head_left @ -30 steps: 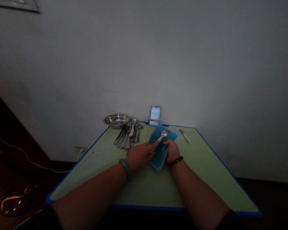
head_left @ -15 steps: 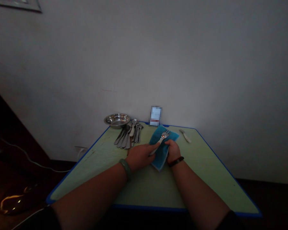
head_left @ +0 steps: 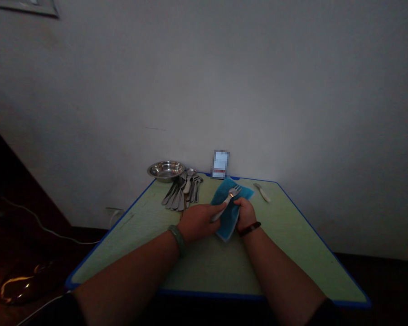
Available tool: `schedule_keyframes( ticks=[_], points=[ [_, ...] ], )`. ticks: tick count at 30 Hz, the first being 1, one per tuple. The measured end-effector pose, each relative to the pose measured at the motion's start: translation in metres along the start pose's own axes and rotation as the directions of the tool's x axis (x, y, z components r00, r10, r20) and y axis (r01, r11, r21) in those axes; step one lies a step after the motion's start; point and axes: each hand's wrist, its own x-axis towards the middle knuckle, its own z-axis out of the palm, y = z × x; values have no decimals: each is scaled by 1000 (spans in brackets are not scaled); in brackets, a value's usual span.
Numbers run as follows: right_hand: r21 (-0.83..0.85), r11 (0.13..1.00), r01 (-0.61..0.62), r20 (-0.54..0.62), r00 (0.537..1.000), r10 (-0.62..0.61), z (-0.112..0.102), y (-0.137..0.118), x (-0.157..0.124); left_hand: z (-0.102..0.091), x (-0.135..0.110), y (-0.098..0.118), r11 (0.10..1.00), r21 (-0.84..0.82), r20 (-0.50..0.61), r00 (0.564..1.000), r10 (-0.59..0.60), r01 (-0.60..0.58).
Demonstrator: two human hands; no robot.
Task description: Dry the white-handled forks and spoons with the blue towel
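A steel fork [head_left: 228,195] lies slanted across a folded blue cloth [head_left: 228,231] on the table, tines pointing away from me. My left hand [head_left: 199,222] grips the fork's handle near its end. My right hand [head_left: 245,214] closes on the cloth beside the fork's neck, with part of the cloth bunched under its fingers. The lower part of the fork handle is partly hidden by my left fingers.
A pile of steel cutlery [head_left: 182,192] lies at the table's far edge, beside a steel bowl [head_left: 166,170]. A white-handled utensil [head_left: 262,192] lies right of the cloth. A blurred package [head_left: 220,164] stands behind. The green table [head_left: 285,240] has blue edges.
The fork handle has dipped slightly toward me and to the left. My hands have shifted only a little, and the cloth stays nearly in place.
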Motion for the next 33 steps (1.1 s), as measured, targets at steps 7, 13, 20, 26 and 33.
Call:
schedule_keyframes(
  ticks=[7, 13, 20, 26, 33],
  points=[
    [-19, 1000, 11, -1, 1000, -11, -1, 1, 1, -2, -1, 0, 1000, -25, -76, 997, 5, -7],
    [20, 1000, 1, 0, 1000, -1, 0, -1, -1, -7, -4, -2, 983, -168, -227, 973, 32, -71],
    [-18, 1000, -4, 70, 998, 5, -1, -1, -2, -5, 0, 2, 806, -588, -191, 958, -215, 64],
    [25, 998, -64, 111, 992, 60, 3, -3, -5, 3, 9, 3, 406, -900, 46, 960, -276, 159],
    [-3, 1000, 22, 27, 999, -22, 2, -4, -4, 10, 11, -6, 589, -743, 110, 927, -359, 317]
  ],
)
